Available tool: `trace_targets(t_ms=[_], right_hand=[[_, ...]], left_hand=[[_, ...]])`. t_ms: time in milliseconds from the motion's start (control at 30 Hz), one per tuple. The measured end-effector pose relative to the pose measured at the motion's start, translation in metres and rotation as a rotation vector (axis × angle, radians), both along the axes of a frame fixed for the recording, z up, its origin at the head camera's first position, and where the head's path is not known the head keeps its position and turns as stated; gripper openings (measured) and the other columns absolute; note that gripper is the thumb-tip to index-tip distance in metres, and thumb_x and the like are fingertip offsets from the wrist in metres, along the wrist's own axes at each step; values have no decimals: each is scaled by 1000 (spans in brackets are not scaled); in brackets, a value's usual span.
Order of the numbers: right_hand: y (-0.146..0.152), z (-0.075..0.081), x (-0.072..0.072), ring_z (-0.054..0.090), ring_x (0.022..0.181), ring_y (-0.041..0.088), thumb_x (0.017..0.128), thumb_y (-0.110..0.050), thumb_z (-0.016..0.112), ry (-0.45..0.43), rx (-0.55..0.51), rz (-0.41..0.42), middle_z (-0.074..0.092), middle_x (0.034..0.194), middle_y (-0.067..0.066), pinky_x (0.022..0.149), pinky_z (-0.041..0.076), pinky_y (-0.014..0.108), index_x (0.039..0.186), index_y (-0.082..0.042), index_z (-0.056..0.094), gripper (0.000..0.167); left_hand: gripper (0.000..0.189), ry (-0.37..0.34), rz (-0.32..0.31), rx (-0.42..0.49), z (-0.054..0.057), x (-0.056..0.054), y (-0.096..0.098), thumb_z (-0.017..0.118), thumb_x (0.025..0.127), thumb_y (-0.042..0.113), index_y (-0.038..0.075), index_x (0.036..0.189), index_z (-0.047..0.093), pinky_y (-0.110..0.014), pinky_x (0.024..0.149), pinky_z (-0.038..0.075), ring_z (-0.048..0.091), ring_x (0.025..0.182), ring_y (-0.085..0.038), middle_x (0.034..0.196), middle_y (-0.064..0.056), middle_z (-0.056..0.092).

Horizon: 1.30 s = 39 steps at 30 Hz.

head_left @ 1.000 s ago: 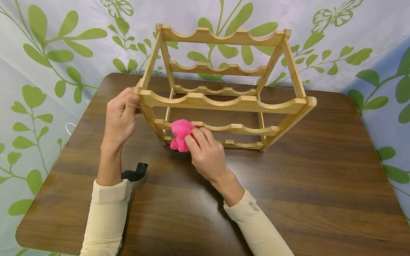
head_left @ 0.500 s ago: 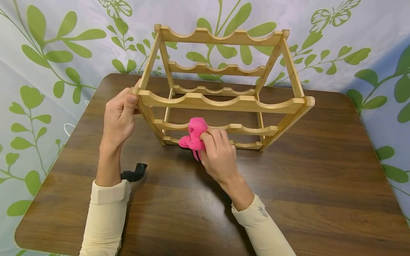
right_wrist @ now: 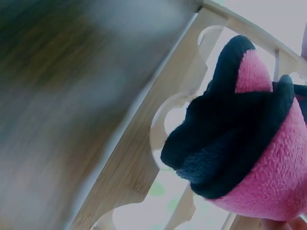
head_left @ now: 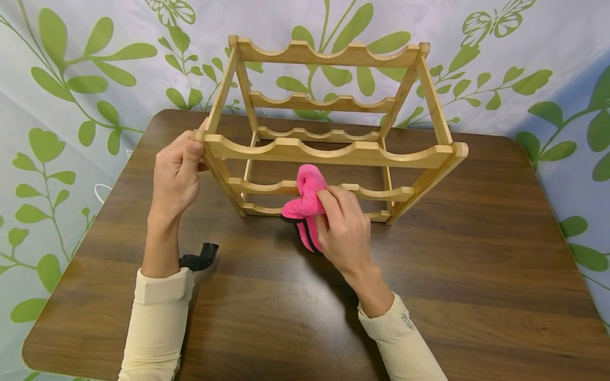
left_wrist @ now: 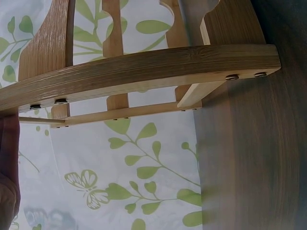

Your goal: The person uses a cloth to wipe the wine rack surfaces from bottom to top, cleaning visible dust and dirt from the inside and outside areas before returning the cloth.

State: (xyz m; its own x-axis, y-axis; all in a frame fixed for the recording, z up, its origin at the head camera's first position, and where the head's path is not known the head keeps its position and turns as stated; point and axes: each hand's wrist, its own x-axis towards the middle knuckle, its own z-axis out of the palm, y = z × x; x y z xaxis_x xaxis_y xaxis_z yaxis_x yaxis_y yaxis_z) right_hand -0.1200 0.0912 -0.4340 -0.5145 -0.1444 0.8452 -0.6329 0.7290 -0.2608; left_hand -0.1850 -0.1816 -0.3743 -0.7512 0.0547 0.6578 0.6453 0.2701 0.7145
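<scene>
A wooden wine rack (head_left: 333, 153) with scalloped rails stands on the table. At its front left upper corner, my left hand (head_left: 176, 172) grips the post, thumb in front. My right hand (head_left: 345, 227) holds a bunched pink cloth (head_left: 310, 198) with black edging against the front middle rail, near its centre. In the right wrist view the cloth (right_wrist: 273, 167) covers part of the scalloped rail (right_wrist: 139, 167). The left wrist view shows the rack's side post (left_wrist: 144, 72) with screws, and a sliver of the left hand (left_wrist: 8, 172) at the edge.
A black bent plastic piece (head_left: 202, 257) lies on the brown table (head_left: 476, 264) beside my left forearm. Behind the rack hangs a white curtain (head_left: 119, 32) printed with green leaves. A thin white cord (head_left: 101, 193) shows at the table's left edge.
My right hand has slid the cloth rightward along the front middle rail, from near the left end to about the centre. The left hand keeps its grip on the corner.
</scene>
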Motion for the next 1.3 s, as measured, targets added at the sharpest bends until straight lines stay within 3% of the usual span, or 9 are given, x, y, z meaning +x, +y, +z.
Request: trace_targets(t_ms=[433, 633, 833, 1067, 1300], right_hand=[[17, -2, 7, 60, 86, 35, 82, 3, 65, 17, 0, -60, 62, 97, 18, 63, 57, 48, 97, 2, 61, 15], [27, 0, 10, 59, 84, 38, 81, 1, 63, 0, 32, -75, 61, 95, 20, 55, 55, 51, 91, 3, 57, 11], [40, 1, 13, 57, 83, 39, 80, 1, 58, -53, 26, -119, 59, 96, 23, 47, 51, 51, 88, 4, 55, 9], [51, 1, 17, 56, 86, 40, 80, 2, 59, -139, -22, -166, 58, 98, 24, 57, 53, 55, 90, 5, 54, 11], [61, 0, 18, 56, 87, 41, 81, -1, 59, -123, -47, -199, 57, 98, 26, 66, 54, 55, 94, 7, 54, 15]], left_hand=[[73, -1, 6, 29, 0, 0, 2, 47, 94, 55, -15, 82, 65, -18, 67, 56, 69, 73, -7, 85, 2, 63], [71, 7, 4, 30, -1, -1, 2, 47, 93, 54, -13, 92, 69, -19, 66, 57, 69, 73, -7, 87, 2, 64], [74, -7, 18, 44, -2, -3, 2, 48, 91, 56, -15, 81, 65, -17, 66, 56, 69, 77, -7, 88, 3, 65], [74, -16, 24, 50, -2, -2, 2, 49, 90, 58, -14, 81, 65, -17, 66, 56, 69, 72, -8, 86, 2, 66], [73, -8, 53, 10, -1, -2, 2, 46, 91, 59, -9, 81, 69, -16, 66, 55, 68, 73, -6, 87, 3, 66]])
